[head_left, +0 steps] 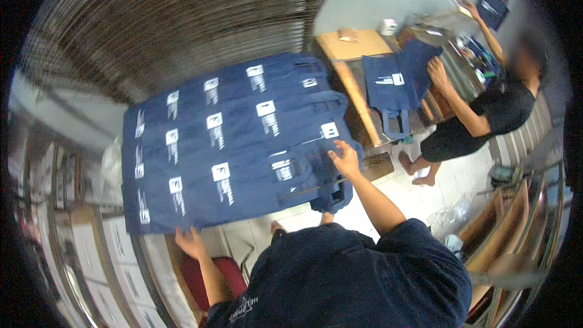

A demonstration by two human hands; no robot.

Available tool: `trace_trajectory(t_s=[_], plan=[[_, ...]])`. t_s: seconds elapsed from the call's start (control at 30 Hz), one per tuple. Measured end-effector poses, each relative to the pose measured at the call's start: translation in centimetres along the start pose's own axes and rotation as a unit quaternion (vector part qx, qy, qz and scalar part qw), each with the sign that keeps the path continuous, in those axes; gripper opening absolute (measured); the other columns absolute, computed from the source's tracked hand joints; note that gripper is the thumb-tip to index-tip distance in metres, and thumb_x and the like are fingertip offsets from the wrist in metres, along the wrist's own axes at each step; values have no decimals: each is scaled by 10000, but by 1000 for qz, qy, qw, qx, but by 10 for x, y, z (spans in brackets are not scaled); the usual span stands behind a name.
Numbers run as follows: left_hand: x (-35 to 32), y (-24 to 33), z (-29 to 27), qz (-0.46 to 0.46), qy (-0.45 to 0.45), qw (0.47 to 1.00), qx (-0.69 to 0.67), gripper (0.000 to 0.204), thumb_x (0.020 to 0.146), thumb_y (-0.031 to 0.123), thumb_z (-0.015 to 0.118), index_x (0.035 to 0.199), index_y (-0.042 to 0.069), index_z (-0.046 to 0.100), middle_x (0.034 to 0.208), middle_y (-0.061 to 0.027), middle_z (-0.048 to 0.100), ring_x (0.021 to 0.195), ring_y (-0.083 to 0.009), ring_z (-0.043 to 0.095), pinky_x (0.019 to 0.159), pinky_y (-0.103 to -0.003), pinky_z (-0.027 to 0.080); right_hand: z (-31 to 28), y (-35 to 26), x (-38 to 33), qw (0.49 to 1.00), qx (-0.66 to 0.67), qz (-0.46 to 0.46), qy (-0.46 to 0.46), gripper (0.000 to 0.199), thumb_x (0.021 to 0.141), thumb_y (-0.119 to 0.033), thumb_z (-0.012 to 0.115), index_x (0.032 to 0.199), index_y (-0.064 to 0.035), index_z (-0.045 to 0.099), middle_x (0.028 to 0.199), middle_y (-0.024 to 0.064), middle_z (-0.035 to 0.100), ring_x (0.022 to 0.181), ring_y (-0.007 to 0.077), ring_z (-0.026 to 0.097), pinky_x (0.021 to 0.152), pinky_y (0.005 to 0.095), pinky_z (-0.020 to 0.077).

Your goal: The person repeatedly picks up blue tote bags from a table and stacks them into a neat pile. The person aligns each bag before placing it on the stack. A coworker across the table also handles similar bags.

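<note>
The fingers of the left hand [191,244] were parted and slightly bent at the near left edge of the navy tote bags [194,161]; they had no visible hold on the cloth, and whether they touched it could not be told. The fingers of the right hand [346,161] were spread, the thumb apart from the rest, over the handle ends at the right; no grip showed there either.

The tote bags lay flat in front of the person, overlapping, in three rows running left to right. White prints [221,181] numbered five in the far row, five in the middle row and at least four in the near one. Loop handles [331,98] bunched at the right end, too tangled to count.

Beyond the right hand stood one wooden worktop [353,50], bearing one brown packet [348,35], one white tub [388,26] and one printed navy bag [381,88], its handle hanging down. One co-worker [513,106] in black had one hand [436,73] at navy cloth [419,64] beside that bag and the other hand [469,8] raised. Two bare feet of the co-worker showed on the tiled floor [385,194].

Nearer, one red chair seat [220,279] lay below the left forearm, with several white boxes [121,249] further left.
</note>
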State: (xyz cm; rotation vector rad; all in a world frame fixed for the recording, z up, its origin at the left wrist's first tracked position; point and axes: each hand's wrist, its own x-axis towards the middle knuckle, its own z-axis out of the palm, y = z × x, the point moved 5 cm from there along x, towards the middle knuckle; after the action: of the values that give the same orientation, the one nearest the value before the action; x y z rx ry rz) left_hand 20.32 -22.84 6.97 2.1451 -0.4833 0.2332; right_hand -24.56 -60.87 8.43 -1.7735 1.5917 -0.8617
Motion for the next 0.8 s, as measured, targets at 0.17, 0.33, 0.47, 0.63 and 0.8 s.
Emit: trace_trajectory(t_s=[0.17, 0.33, 0.47, 0.63, 0.8], plan=[[-61, 32, -8, 99, -7, 991, 84, 491, 774, 187, 652, 1189, -15, 483, 1052, -170, 511, 959, -327, 522, 833, -410, 426, -99, 137, 57, 950, -54, 142, 273, 493, 689, -249, 726, 1122, -80, 561, 1049, 188, 567, 979, 305, 546, 844, 406, 434], [-135, 27, -20, 105, -79, 976, 172, 493, 779, 214, 643, 1189, -12, 488, 1058, -180, 522, 942, -318, 531, 815, -408, 425, -186, 204, 107, 874, -178, 309, 330, 697, 695, -297, 681, 1302, -116, 389, 1231, 223, 410, 1125, 393, 423, 908, 461, 408], [-194, 8, -67, 24, -129, 958, 257, 443, 782, 207, 635, 1141, -19, 510, 1033, -189, 543, 930, -326, 539, 806, -409, 430, -209, 248, 159, 887, -194, 321, 270, 680, 708, -368, 663, 1289, -120, 410, 1229, 233, 423, 1122, 401, 441, 904, 474, 416], [-237, -29, -139, -155, -167, 910, 346, 383, 786, 199, 626, 1082, -27, 538, 1002, -202, 569, 916, -335, 549, 795, -411, 436, -215, 267, 200, 884, -177, 373, 218, 627, 753, -439, 629, 1255, -117, 432, 1192, 238, 480, 1080, 406, 501, 874, 480, 441], [-239, -10, -159, -107, -85, 921, 366, 255, 774, 200, 625, 885, -18, 556, 870, -204, 587, 819, -355, 560, 719, -413, 438, -196, 253, 230, 901, -162, 349, 199, 581, 759, -375, 658, 1226, -122, 424, 1045, 212, 588, 970, 392, 584, 810, 477, 481]])
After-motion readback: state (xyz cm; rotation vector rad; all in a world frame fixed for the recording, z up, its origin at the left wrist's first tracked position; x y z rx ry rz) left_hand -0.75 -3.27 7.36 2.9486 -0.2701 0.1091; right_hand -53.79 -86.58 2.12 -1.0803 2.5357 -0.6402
